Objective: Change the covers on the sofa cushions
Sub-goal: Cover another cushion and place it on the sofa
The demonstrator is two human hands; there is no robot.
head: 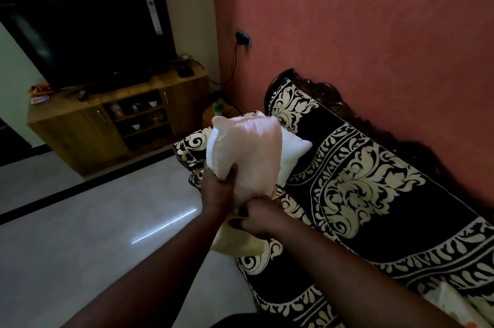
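A person's left hand grips a pale pink cushion held above the sofa edge. The right hand clutches its cream cover, bunched below.

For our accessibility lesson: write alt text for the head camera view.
A person's left hand and right hand grip a pale cushion with a cream cover bunched at its lower end, above a black-and-cream patterned sofa. A second white cushion lies behind.

Both arms reach forward, left hand and right hand clenched, hands touching.
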